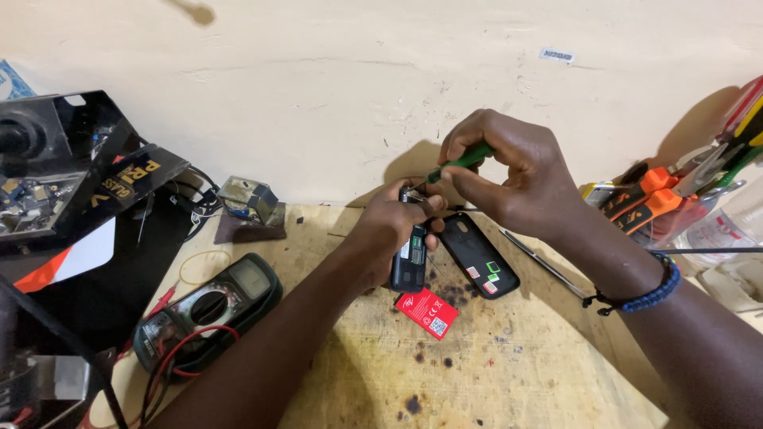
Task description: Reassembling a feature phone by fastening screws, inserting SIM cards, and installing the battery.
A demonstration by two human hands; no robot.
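Holding the phone [408,258] on edge over the far part of the bench [509,365], we have our left hand [389,230] wrapped tight round its body, back side turned up and open, with the inner labels showing. Our right hand [501,171] pinches the green screwdriver [457,163] between closed fingertips, its tip set at the top end of the phone. As we judge it, the opening-up is done: the black back cover [479,256] lies off, just beside the phone on the right, and the red battery [427,311] lies flat near it, closer to us. What we cannot tell is how many screws are out; none show on the wood. The work at the top end is in hand, and the rest of the shell looks unopened. Farther out, a multimeter [211,306] with red and black leads lies to the left, well apart, and orange-handled tools [648,199] sit at the right edge against the wall.
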